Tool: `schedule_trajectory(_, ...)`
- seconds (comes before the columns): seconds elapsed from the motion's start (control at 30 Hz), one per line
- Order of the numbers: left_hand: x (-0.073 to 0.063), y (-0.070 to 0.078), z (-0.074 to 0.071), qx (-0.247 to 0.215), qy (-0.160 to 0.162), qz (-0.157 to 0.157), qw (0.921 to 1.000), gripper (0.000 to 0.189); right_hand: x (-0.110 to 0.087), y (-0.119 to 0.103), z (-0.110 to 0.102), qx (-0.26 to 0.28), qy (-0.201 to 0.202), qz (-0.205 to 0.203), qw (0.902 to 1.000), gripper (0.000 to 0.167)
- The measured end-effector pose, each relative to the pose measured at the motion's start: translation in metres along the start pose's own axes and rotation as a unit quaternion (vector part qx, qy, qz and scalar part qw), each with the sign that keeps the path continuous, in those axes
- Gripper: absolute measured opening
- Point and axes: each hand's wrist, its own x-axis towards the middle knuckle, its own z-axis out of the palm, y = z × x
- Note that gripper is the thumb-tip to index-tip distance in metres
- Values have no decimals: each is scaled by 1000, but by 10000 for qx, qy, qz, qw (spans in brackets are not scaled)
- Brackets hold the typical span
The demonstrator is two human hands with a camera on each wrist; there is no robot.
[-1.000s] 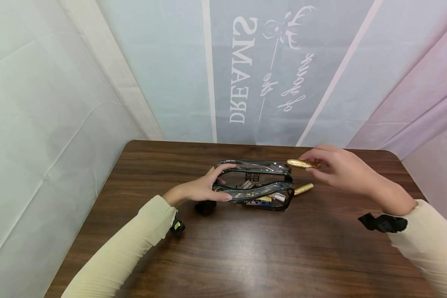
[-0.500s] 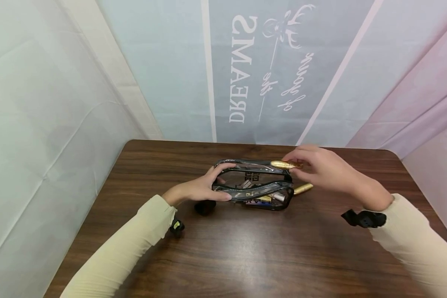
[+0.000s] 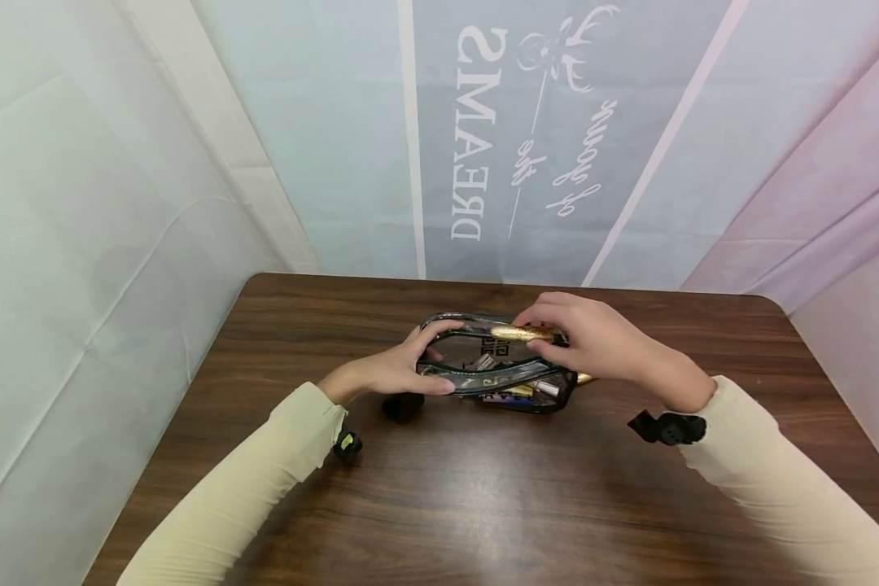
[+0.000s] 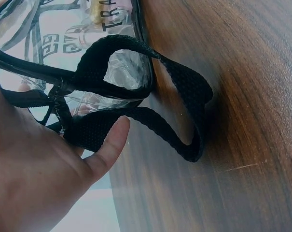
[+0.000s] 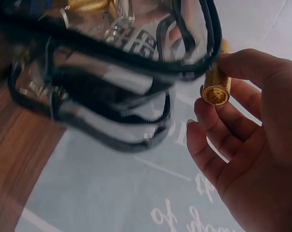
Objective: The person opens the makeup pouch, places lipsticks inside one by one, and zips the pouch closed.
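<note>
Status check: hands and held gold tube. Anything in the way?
Left hand gripping pouch end. Right hand pinching gold tube by pouch's rim. Pouch open, nothing seen blocking its mouth. Second gold tube beside pouch, partly hidden.

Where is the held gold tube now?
In the head view, the gold tube is pinched in the right hand, overlapping the far rim of the clear bag, right of the left hand.

From above, the head camera looks forward and down across the table [image 3: 425, 496] to the lettered backdrop [image 3: 527, 163], which the right wrist view also catches. Both wrist cameras look from close by at the clear pouch [image 3: 483, 381], common to all three views.
</note>
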Motion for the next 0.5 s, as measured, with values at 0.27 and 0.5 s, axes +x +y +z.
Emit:
schedule_trajectory(0.27,-3,-3,1,45,24,25,10000,88,12,-13,17,81,20,-125,9999,27)
schedule_trajectory(0.5,-3,-4,2,97,-22,121,9999,89,16,-20,31,57,99,-105,9999,26)
